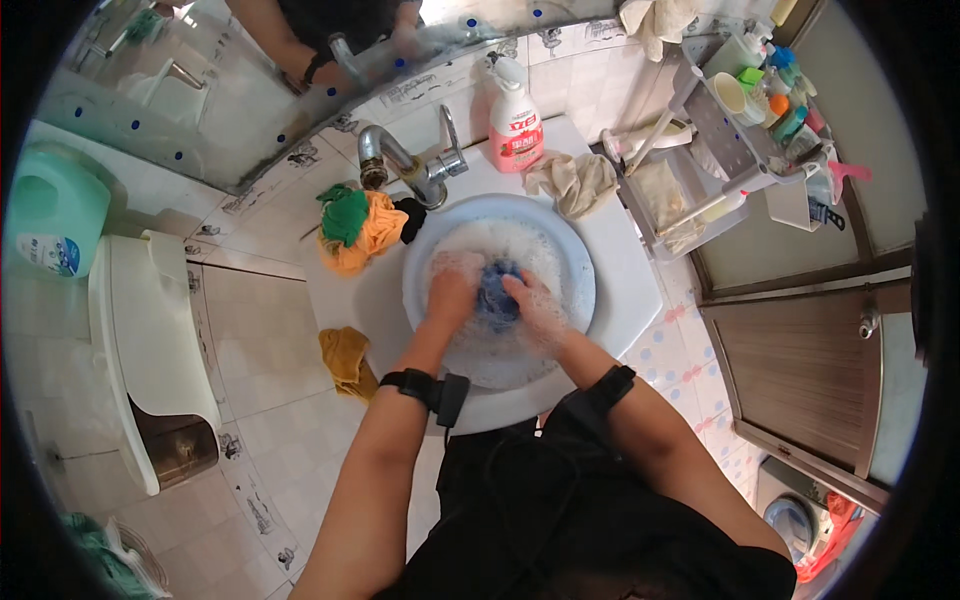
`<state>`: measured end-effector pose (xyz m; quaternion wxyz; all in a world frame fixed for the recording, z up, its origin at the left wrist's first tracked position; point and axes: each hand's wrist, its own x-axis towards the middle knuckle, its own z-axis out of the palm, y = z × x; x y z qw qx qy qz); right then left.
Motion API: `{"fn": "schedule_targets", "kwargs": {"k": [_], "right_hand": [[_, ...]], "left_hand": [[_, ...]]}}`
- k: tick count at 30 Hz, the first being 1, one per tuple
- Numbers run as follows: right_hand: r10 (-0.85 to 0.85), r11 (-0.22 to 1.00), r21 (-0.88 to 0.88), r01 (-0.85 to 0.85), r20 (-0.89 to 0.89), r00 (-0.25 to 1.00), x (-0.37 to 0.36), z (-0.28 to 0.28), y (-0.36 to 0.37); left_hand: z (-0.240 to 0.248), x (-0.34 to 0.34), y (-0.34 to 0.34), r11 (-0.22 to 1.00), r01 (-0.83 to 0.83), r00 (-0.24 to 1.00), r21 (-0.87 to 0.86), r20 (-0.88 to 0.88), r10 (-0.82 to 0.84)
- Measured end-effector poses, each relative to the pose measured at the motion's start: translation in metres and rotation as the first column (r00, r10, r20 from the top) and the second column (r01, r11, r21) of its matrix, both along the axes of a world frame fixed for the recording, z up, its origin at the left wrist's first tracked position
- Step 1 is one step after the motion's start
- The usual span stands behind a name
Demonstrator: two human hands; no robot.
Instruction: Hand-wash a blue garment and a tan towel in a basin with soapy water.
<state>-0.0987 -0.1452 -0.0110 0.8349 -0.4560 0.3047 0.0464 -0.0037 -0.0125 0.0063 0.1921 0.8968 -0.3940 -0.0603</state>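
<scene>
Broadly, from my remote seat: white sink; pale-blue basin sitting over it; suds within. Left hand foam-covered, finger closure can't be told. Right hand has a digit on the blue cloth, other fingers unclear. Cloth mid-basin, between both hands. I'd knead it low, fold by fold, avoiding splashes.

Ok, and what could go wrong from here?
Suds could slop over the basin with the left hand and right hand at the blue cloth. The mustard cloth at the sink's left edge might slip off. The black wrist devices, close to the suds, may get splashed.
</scene>
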Motion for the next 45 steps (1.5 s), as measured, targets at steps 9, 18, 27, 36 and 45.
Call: {"fn": "schedule_targets", "kwargs": {"k": [9, 18, 27, 36, 45], "right_hand": [[0.127, 0.823, -0.535, -0.19, -0.152, 0.98, -0.009, 0.023, -0.029], [0.011, 0.7, 0.709, -0.083, 0.106, 0.994, 0.018, -0.015, -0.04], [0.016, 0.983, 0.18, -0.036, 0.109, 0.994, 0.015, 0.024, 0.001], [-0.028, 0.974, 0.223, 0.036, -0.036, 0.999, -0.007, 0.024, -0.04], [-0.034, 0.988, 0.141, 0.071, -0.246, 0.969, 0.008, 0.003, -0.016]], "left_hand": [[0.013, -0.024, -0.033, 0.922, -0.117, 0.975, 0.368, -0.133, 0.177], [0.053, -0.059, -0.05, 0.887, -0.044, 0.992, -0.459, -0.123, -0.015], [0.028, -0.045, -0.042, 0.784, -0.435, 0.896, -0.443, -0.299, 0.329], [-0.001, -0.018, -0.006, 0.956, -0.291, 0.957, -0.036, -0.028, 0.29], [-0.051, 0.008, -0.024, 0.914, -0.049, 0.982, 0.402, -0.148, 0.118]]}}
